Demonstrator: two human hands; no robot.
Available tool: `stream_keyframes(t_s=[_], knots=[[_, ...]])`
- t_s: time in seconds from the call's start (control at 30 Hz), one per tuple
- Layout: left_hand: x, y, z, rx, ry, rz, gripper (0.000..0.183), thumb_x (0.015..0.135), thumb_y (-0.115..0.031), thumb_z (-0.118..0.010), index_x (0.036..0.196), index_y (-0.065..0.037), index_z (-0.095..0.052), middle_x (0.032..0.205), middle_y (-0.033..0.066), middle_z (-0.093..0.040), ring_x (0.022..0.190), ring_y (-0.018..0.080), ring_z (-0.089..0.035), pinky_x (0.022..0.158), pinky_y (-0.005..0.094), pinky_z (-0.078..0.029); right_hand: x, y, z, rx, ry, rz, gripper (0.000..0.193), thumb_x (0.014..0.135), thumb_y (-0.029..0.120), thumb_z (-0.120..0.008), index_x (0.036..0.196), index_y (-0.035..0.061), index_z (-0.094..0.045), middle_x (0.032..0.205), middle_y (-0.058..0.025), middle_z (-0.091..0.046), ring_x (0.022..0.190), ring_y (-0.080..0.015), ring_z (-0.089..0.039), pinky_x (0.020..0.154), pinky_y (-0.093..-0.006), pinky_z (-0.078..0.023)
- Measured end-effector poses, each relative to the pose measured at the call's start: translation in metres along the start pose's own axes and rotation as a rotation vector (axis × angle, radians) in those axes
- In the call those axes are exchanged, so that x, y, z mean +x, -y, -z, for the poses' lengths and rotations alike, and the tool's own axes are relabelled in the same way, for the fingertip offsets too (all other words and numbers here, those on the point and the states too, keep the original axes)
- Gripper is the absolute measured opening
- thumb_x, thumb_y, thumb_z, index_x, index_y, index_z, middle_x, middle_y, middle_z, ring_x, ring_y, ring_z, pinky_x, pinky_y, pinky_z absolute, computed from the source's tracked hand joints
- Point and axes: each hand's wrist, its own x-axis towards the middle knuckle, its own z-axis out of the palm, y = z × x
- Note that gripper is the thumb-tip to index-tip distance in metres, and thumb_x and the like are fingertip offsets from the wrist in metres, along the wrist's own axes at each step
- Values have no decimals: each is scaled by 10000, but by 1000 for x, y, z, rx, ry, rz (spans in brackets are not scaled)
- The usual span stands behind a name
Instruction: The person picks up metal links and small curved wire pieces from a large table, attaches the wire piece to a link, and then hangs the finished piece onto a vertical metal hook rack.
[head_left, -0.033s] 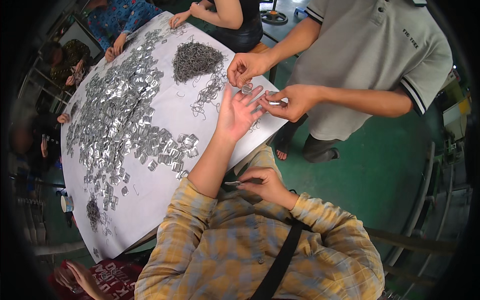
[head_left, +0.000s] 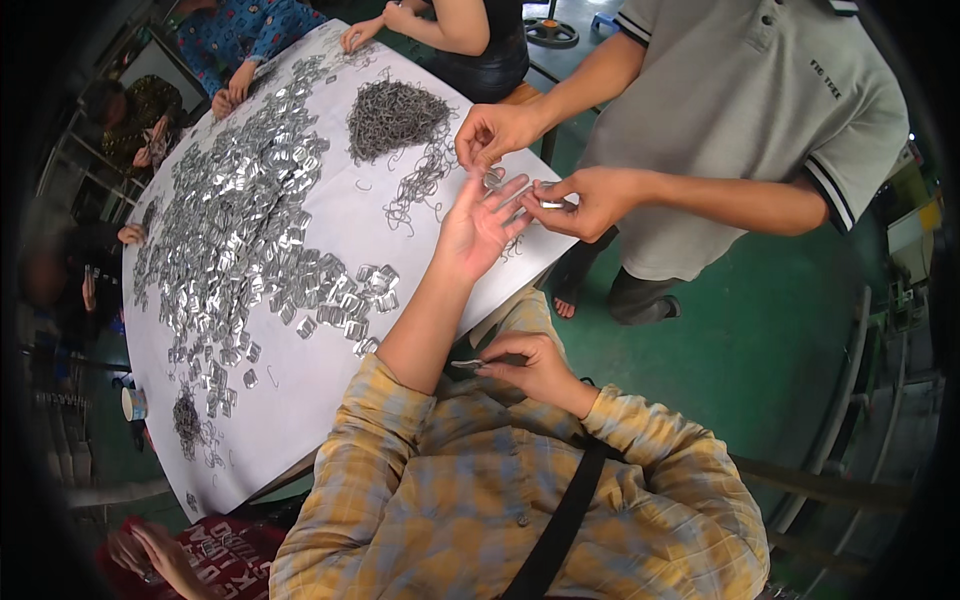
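Left hand [head_left: 480, 228], head view: held palm up above the white worktop [head_left: 300, 400], near its edge, fingers spread and loosely curled, nothing gripped. By its fingertips, two hands of a co-worker in a grey shirt [head_left: 680, 130] are noted. In the upper hand [head_left: 503, 130] a small bit of metal [head_left: 493, 179] is pinched; in the lower hand [head_left: 597, 200] a second bit is held. Whether the left hand is touched cannot be told.

Right hand [head_left: 535, 370]: a thin metal piece [head_left: 467, 364] is pinched between thumb and fingers, close to the body, off the worktop.

Much of the worktop is covered by a broad heap of shiny metal buckles [head_left: 240, 210]. Beyond the left hand, grey wire hooks [head_left: 395, 120] are mounded, loose ones strewn nearby. A smaller hook pile [head_left: 185, 425] is seen toward the near left corner, a paper cup [head_left: 133, 404] just beside the edge.
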Motion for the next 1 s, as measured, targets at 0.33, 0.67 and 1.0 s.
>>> stream_keyframes(t_s=[0.33,0.67,1.0], knots=[[17,13,6,2,78,78,192,923,-216,-488,1012,-46,-472,1106,163,-539,1021,260,-556,853,456,-467,1,-4,-6,30,50,-21,109,737,-48,-677,837,-30,-637,812,-69,-627,717,-110,-587,621,-235,-464],[13,-3,-17,414,250,270,261,838,-36,-575,1088,16,-519,966,121,-600,862,174,-618,771,280,-522,1,-2,-3,25,-1,3,118,720,-1,-705,823,-9,-647,736,-61,-604,642,-119,-553,590,-246,-445],[-55,-35,48,539,-303,-59,165,823,-28,-609,982,-10,-570,922,99,-612,792,159,-620,709,270,-520,1,1,0,-26,4,5,104,727,-4,-695,821,-3,-649,742,-54,-609,650,-117,-551,596,-248,-443]])
